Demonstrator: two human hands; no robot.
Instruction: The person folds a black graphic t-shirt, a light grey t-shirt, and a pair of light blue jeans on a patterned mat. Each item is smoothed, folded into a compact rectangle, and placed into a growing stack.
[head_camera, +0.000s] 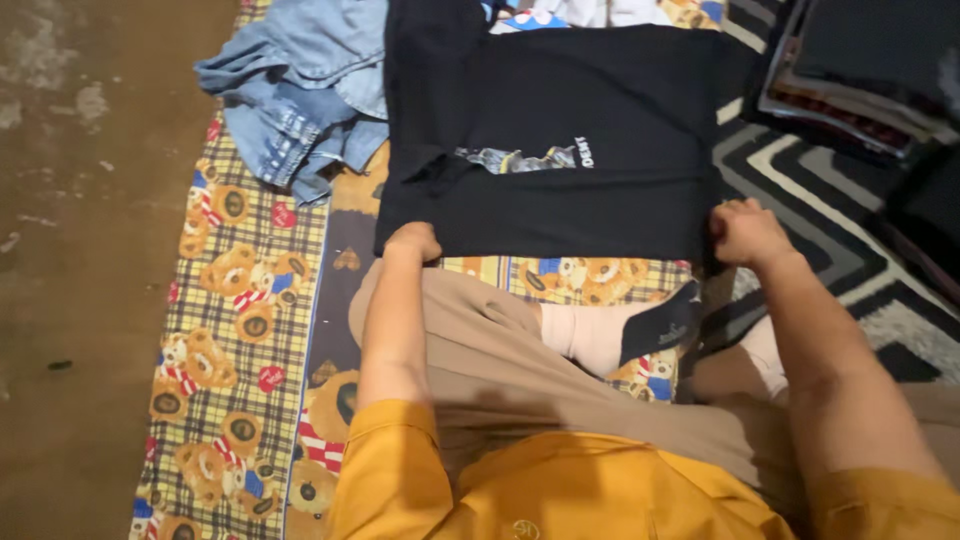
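Folded black cotton T-shirt with a printed graphic (560, 140), centre frame, is pinched at its bottom corners by left hand (413, 241) and right hand (746, 232), fingers closed; crumpled blue denim (300, 90) is piled upper left.

Mustard-yellow short-sleeved shirt (560, 490), small round emblem at chest; tan loose trousers (500, 370); pale pink sock with black toe (625, 335); bare forearms.

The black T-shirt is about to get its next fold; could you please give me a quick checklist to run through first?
1. Left hand grips the near left corner of the black T-shirt: ok.
2. Right hand grips the near right corner: ok.
3. Near edge runs straight between the hands: ok.
4. Shirt lies flat on the teddy-bear blanket: ok.
5. Denim garment clear of the shirt: not ok, it touches the left side.
6. Far edge: cannot tell, out of frame.
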